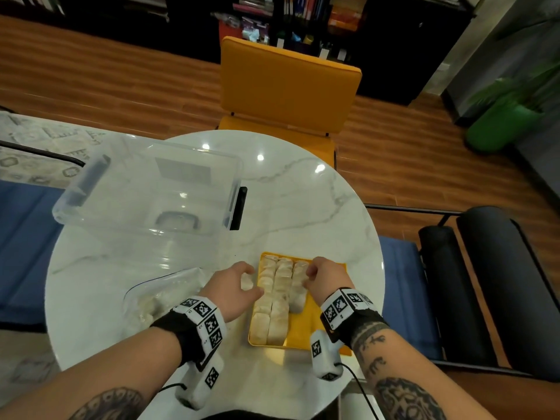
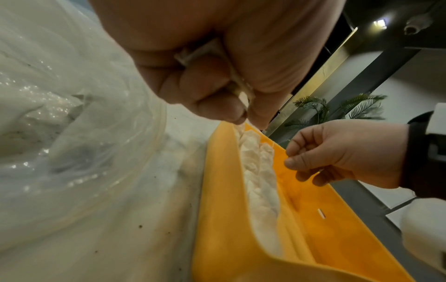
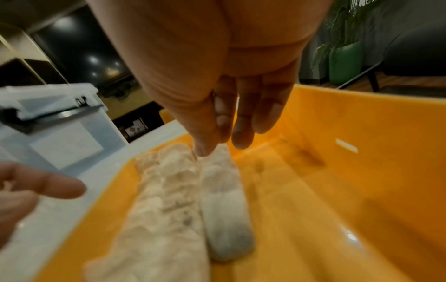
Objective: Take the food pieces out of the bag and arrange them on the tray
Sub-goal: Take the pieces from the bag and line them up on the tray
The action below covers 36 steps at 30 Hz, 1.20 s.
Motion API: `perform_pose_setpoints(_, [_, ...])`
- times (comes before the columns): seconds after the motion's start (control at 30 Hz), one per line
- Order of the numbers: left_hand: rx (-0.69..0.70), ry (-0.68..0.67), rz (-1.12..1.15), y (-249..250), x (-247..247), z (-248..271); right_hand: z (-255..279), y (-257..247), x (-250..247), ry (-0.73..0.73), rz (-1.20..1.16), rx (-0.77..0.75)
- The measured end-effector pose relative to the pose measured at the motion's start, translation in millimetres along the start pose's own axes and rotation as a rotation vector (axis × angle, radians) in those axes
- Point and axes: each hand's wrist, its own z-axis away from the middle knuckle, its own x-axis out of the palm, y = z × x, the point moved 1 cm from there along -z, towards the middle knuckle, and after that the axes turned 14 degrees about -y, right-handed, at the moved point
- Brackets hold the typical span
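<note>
A yellow tray point(image 1: 315, 325) lies on the round marble table point(image 1: 303, 201), with pale food pieces point(image 1: 278, 298) laid in three rows along its left side. My left hand point(image 1: 253, 281) hovers at the tray's left rim and grips one pale piece point(image 2: 239, 89) between thumb and curled fingers. My right hand point(image 1: 308, 278) is over the far end of the short third row point(image 3: 224, 206); its thumb and fingers point(image 3: 241, 133) point down, the thumb tip touching the farthest piece, with nothing held. The clear plastic bag point(image 1: 163, 295), with more pieces inside, lies left of the tray.
A clear plastic storage box point(image 1: 148, 189) stands at the table's far left. A yellow chair point(image 1: 288, 86) sits beyond the table, a black chair point(image 1: 485, 283) to the right, and a green plant pot point(image 1: 500, 125) on the floor. The tray's right half point(image 3: 337, 190) is bare.
</note>
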Motion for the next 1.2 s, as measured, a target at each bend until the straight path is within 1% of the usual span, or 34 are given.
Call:
perform_pose_setpoints(0.07, [0.072, -0.026, 0.075, 3.3, 1.9, 2.6, 12.8, -6.1, -1.1, 0.032, -0.089, -0.126])
perform_pose_setpoints(0.17, [0.162, -0.005, 0.157, 10.9, 4.3, 6.4, 38.6, -25.2, 4.2, -0.011, -0.284, -0.336])
perform_pose_setpoints(0.27, [0.245, 0.017, 0.198, 22.1, 4.8, 13.0, 58.7, -40.0, 11.8, -0.081, -0.419, -0.445])
perform_pose_setpoints(0.33, [0.309, 0.009, 0.202, 29.5, 4.9, 19.8, 66.5, -43.9, 15.8, -0.074, -0.431, -0.492])
perform_pose_setpoints(0.47, [0.355, 0.023, 0.219, 36.1, 4.7, 27.2, 74.2, -46.5, 15.4, 0.034, -0.436, -0.478])
perform_pose_setpoints(0.57, [0.377, 0.040, 0.221, 40.6, 4.9, 32.7, 78.9, -46.5, 8.4, 0.082, -0.449, -0.453])
perform_pose_setpoints(0.7, [0.398, 0.037, 0.338, 44.8, 3.4, 38.1, 84.5, -43.2, -7.7, 0.171, -0.458, -0.429])
perform_pose_setpoints(0.83, [0.387, 0.060, 0.400, 47.1, 1.9, 41.6, 88.2, -41.1, -13.0, 0.193, -0.376, -0.463])
perform_pose_setpoints(1.0, [0.363, 0.024, 0.460, 46.9, 9.0, 35.1, 92.8, -36.2, -17.2, 0.208, -0.295, -0.476])
perform_pose_setpoints(1.1, [0.334, 0.060, 0.388, 46.3, 9.4, 32.3, 88.8, -27.0, -22.1, 0.228, -0.241, -0.428])
perform_pose_setpoints(1.2, [0.219, 0.141, 0.180, 39.0, 7.6, 25.2, 82.3, -11.4, -26.8, 0.195, -0.170, -0.351])
